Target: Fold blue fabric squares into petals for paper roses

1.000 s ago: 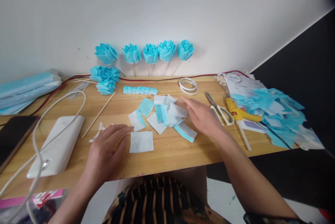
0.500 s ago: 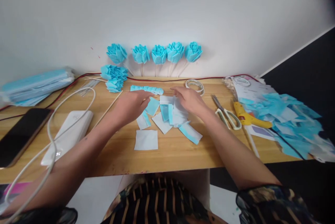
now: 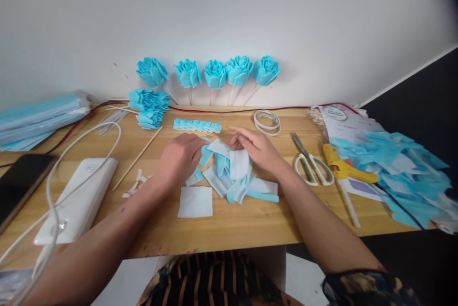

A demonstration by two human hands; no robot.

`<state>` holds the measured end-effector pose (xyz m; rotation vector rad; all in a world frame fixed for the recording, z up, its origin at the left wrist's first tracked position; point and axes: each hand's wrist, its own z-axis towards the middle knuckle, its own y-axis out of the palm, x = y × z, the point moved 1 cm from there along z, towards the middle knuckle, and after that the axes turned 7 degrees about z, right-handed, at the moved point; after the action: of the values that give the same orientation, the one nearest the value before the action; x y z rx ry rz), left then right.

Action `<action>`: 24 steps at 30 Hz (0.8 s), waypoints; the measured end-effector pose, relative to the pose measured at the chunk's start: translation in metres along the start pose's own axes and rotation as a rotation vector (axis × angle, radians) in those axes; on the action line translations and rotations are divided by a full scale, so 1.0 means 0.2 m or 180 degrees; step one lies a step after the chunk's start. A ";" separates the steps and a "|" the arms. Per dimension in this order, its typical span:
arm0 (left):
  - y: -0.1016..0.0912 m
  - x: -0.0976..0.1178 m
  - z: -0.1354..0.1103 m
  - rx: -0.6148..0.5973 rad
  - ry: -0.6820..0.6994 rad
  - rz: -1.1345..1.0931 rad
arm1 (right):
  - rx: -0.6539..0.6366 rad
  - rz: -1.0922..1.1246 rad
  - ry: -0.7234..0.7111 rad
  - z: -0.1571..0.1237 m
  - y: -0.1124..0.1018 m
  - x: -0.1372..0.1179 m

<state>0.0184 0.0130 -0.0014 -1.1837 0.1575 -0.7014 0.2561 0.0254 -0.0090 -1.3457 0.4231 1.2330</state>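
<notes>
A loose heap of cut blue and white fabric pieces lies mid-table on the wooden desk. My left hand is curled at the heap's left side, its fingers closed on a blue piece. My right hand reaches in from the right, fingertips pinched on a white piece at the top of the heap. The two hands almost meet over the heap. A single white square lies flat just in front, apart from both hands.
Several blue fabric flowers on sticks lean on the wall, with a folded petal strip and elastic loops before them. Scissors, a yellow glue gun and scraps lie right. Left: skewer, power bank, phone, mask stack.
Both hands came back toward me from the far side of the heap and closed on it. The pieces, spread flat before, are now bunched and partly lifted.
</notes>
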 end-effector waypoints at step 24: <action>0.04 0.28 -0.01 -0.1035 0.1503 0.0711 | 0.0269 -0.1681 0.0156 -0.02 -0.08 -0.02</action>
<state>0.0651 -0.0195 0.0040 -1.2649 0.8126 -0.7649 0.2703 0.0246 0.0009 -1.3073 0.1342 0.7381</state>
